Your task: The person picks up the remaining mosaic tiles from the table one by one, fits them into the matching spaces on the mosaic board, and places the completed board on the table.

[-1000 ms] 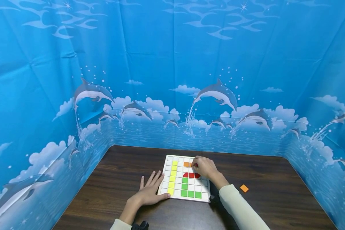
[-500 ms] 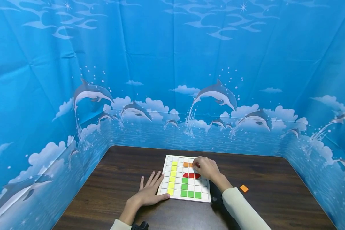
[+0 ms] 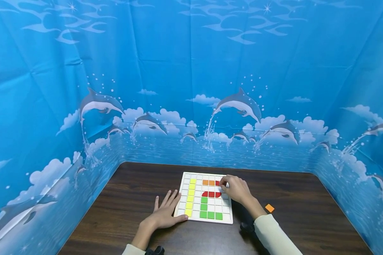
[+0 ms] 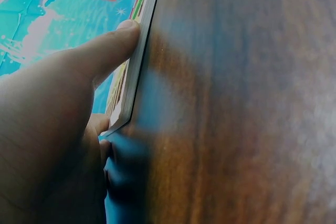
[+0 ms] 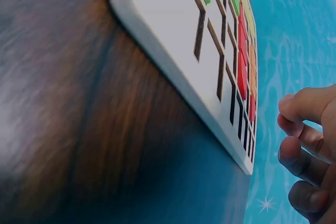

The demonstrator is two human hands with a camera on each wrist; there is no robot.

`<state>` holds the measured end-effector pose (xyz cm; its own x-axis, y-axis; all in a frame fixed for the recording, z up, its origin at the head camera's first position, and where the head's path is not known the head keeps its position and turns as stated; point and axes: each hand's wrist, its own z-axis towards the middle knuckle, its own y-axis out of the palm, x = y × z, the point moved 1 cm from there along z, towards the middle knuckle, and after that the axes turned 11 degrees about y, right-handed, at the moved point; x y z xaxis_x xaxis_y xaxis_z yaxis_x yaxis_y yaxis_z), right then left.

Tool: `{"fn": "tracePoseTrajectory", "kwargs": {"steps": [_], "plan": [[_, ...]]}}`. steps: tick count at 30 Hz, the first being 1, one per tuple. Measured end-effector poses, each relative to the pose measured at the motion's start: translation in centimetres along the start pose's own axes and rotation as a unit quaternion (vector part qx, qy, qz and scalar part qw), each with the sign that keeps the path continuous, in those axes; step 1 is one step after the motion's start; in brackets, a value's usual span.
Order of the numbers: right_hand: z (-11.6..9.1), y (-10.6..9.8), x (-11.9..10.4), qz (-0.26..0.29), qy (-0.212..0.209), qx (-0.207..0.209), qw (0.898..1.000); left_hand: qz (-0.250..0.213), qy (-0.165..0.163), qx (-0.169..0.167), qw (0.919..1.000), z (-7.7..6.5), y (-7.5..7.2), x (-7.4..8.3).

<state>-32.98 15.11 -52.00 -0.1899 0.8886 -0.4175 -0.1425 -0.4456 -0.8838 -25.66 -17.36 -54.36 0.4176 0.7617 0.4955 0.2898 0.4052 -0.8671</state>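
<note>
A white grid board [image 3: 227,216] lies on the table, bearing a column of yellow tiles [image 3: 190,198], several green tiles [image 3: 203,208], a row of red tiles [image 3: 211,194] and two orange tiles [image 3: 208,182]. Beside the orange pair sits another red tile [image 3: 217,183]. My left hand [image 3: 165,214] is spread at the board's left side; its thumb [image 4: 118,44] rests on the near rim in the left wrist view. Just right of that lone red tile is my right hand [image 3: 237,190], fingers bent, with nothing visible between thumb and fingers in the right wrist view.
A loose orange tile [image 3: 269,208] lies on the dark wooden table [image 3: 306,212] to the right of the board. A blue curtain [image 3: 166,71] printed with dolphins surrounds the table's back and sides.
My right hand has shifted slightly right, away from the orange tiles, uncovering the red tile beside them. My left hand stays in place.
</note>
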Motion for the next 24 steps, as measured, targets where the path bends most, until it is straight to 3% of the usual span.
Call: {"fn": "tracePoseTrajectory", "kwargs": {"steps": [10, 24], "plan": [[-2.0, -1.5, 2.3, 0.02, 0.024, 0.02, 0.999, 0.005, -0.002, 0.006, 1.0, -0.1, 0.2, -0.2], [-5.0, -4.8, 6.3, 0.003, 0.042, 0.045, 0.998, -0.005, 0.001, 0.004, 1.0, 0.0, 0.1, 0.0]]}}
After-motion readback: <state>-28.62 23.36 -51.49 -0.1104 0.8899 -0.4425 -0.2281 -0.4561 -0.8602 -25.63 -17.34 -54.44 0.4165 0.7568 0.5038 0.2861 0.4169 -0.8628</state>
